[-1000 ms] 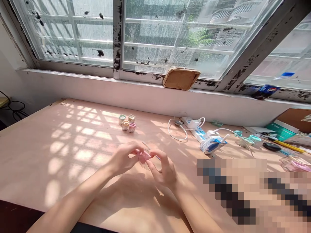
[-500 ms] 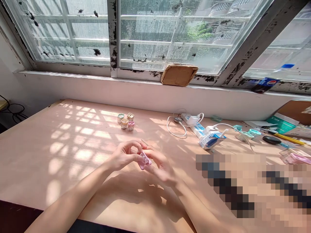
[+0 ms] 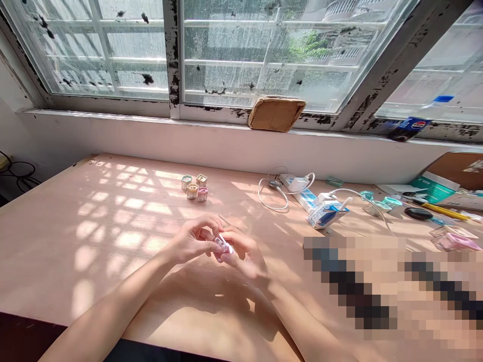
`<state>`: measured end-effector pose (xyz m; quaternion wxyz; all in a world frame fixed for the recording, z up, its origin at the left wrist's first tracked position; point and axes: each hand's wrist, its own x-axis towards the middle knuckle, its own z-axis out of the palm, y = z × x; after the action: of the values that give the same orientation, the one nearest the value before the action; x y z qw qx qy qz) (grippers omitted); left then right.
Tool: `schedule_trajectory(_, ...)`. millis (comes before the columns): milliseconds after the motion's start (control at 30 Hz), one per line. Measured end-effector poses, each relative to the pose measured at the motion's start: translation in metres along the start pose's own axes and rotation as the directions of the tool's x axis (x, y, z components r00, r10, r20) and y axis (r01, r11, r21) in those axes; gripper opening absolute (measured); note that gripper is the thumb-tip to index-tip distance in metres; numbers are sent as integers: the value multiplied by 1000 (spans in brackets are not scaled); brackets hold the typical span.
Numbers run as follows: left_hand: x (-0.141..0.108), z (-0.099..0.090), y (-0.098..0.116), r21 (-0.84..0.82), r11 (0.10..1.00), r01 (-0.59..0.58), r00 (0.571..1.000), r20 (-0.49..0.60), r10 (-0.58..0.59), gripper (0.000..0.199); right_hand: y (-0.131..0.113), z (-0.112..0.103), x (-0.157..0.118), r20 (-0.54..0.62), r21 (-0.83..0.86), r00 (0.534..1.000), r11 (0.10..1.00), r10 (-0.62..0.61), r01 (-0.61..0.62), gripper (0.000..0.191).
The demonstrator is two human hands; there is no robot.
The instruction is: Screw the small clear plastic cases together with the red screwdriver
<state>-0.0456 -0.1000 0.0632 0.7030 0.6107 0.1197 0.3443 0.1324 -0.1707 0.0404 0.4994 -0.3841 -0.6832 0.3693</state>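
Note:
My left hand (image 3: 192, 240) and my right hand (image 3: 245, 255) meet above the plywood table (image 3: 94, 226), their fingertips pinching a small pink and clear plastic piece (image 3: 223, 245) between them. Fingers hide much of it. A thin metal pin (image 3: 224, 219) shows just beyond my fingers, and I cannot tell whether it touches the piece. Several small lidded cube-shaped containers (image 3: 192, 187) in pale green, tan and pink stand farther off, beyond my hands.
A power strip (image 3: 298, 193) with white cables and a blue-and-white carton (image 3: 326, 213) lie to the right. Pens and teal pieces sit at the far right. A pixelated patch (image 3: 377, 286) hides the lower right. A windowsill and wall bound the table's back.
The pink piece has turned between my fingertips, and my hands have drawn closer around it. The view has shifted slightly.

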Motion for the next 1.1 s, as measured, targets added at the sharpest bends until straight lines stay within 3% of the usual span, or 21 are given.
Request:
schedule_trajectory(133, 0, -3, 3, 68, 998, 2, 1000, 13, -3, 33, -3, 2, 2, -12, -10, 1000, 1000, -10, 10, 29)
schedule_trajectory(700, -1, -8, 10, 89, 995, -35, 990, 139, 22, 21, 3, 6, 1, -57, -64, 995, 995, -77, 73, 30)
schedule_trajectory(867, -1, -12, 7, 211, 969, -129, 986, 133, 103, 16, 0, 4, 1, -45, -73, 998, 996, -50, 47, 26)
schedule_trajectory(967, -3, -14, 6, 354, 921, -162, 986, 93, 138, 16, -9, 1, 3, -40, -98, 999, 995, -34, 30, 22)
schedule_trajectory(1100, -4, -16, 7, 491, 848, -201, 979, 130, 157, 20, -16, -4, 4, -73, -153, 997, 988, -29, 18, 14)
